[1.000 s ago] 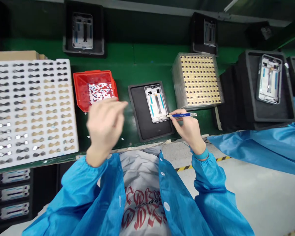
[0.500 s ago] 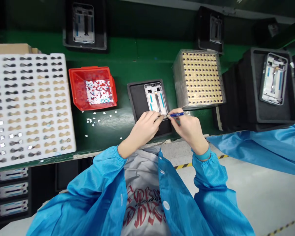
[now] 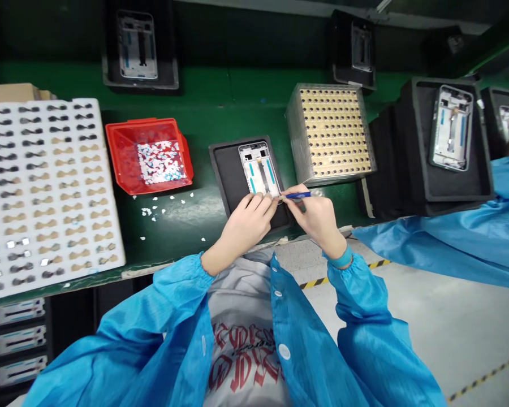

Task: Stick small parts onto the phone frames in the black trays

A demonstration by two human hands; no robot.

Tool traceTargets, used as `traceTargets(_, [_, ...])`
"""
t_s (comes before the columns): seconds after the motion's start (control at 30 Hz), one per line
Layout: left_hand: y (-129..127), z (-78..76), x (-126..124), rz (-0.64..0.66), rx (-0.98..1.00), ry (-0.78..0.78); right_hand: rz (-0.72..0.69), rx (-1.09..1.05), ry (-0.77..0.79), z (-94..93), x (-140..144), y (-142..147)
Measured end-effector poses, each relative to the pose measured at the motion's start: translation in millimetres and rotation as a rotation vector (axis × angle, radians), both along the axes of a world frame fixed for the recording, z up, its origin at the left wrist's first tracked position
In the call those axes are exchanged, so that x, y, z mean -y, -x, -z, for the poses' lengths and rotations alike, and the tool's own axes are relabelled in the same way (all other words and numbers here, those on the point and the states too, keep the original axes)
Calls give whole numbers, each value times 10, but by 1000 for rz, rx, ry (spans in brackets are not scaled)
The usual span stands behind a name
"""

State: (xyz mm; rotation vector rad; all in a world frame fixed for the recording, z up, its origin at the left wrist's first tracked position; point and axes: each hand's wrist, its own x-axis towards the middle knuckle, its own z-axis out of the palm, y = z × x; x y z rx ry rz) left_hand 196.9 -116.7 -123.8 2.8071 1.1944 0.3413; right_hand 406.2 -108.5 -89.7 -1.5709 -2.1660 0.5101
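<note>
A silver phone frame [image 3: 261, 169] with blue strips and a dark flat cable lies in a shallow black tray [image 3: 229, 169] in front of me. My left hand [image 3: 252, 217] is over its near end, fingers bent together and fingertips pressing on the lower edge. In the fingers of my right hand [image 3: 316, 215] is a slim blue pen-like tool [image 3: 297, 195], held almost level. Its tip meets the frame's near right corner, close to my left fingertips. My fingers hide the exact spot where the tip touches.
At left, a red bin [image 3: 148, 155] holds small white pieces, some scattered nearby. A white foam tray [image 3: 55, 192] carries rows of small flex parts. Right of the phone are stacked clear trays [image 3: 337, 133] and black trays [image 3: 453, 141]. A co-worker's blue sleeve [image 3: 504, 192] shows far right.
The whole view has shifted a little, so the bench items appear farther left. Both hands stay at the phone frame's near end, and the blue tool stays in my right fingers.
</note>
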Motion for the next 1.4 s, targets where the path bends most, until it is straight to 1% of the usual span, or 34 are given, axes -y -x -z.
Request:
traceTargets(0.07, [-11, -26, 11, 10, -32, -36, 98, -273, 6, 88, 54, -9])
traceTargets(0.13, [-20, -56, 5, 21, -59, -56, 243, -518, -18, 170, 139, 10])
traceTargets(0.17, [-25, -71, -4, 26, -67, -54, 311, -602, -39, 205, 188, 27])
traceTargets(0.23, [-29, -101, -35, 35, -72, -32, 403, -693, -82, 260, 284, 66])
traceTargets(0.37, [40, -125, -130, 67, -42, 23, 448, -749, -122, 335, 415, 113])
traceTargets(0.43, [121, -114, -189, 78, 21, 80, 457, -785, -136, 368, 447, 114])
traceTargets(0.5, [196, -93, -239, 60, 108, 152, 481, -811, -148, 398, 466, 104])
traceTargets(0.57, [224, -76, -264, 43, 149, 182, 507, -820, -151, 422, 479, 87])
traceTargets(0.63, [192, -70, -252, 56, 106, 137, 530, -811, -145, 439, 491, 65])
traceTargets(0.73, [106, -99, -203, 99, -20, 42, 548, -796, -142, 448, 506, 15])
traceTargets(0.8, [81, -164, -220, 133, -72, 28, 547, -804, -159, 440, 513, -25])
traceTargets(0.87, [83, -292, -351, 191, -78, 65, 532, -800, -170, 423, 516, -65])
traceTargets(0.93, [54, -506, -638, 244, -41, 108, 505, -768, -177, 404, 516, -100])
traceTargets(1.0, [-78, -790, -1082, 246, 13, 83, 478, -725, -185, 394, 514, -131])
traceTargets(1.03, [-201, -938, -1352, 223, 42, 41, 472, -708, -190, 394, 511, -146])
traceTargets(1.1, [-564, -1185, -1951, 167, 90, -60, 480, -695, -192, 399, 500, -178])
traceTargets(1.13, [-794, -1260, -2262, 153, 100, -91, 487, -697, -187, 405, 493, -196])
traceTargets(1.17, [-1045, -1293, -2570, 163, 86, -102, 493, -703, -186, 413, 487, -214])
traceTargets(1.2, [-1307, -1283, -2864, 200, 37, -96, 494, -711, -195, 423, 482, -231])
traceTargets(1.23, [-1569, -1235, -3139, 235, -28, -83, 493, -717, -210, 439, 481, -243])
traceTargets(1.3, [-2066, -1063, -3610, 292, -161, -38, 486, -730, -242, 486, 490, -249])
traceTargets(1.37, [-2494, -859, -3970, 316, -217, -13, 507, -748, -265, 555, 513, -221])
traceTargets(1.4, [-2679, -767, -4113, 322, -220, -8, 540, -758, -269, 592, 526, -200])
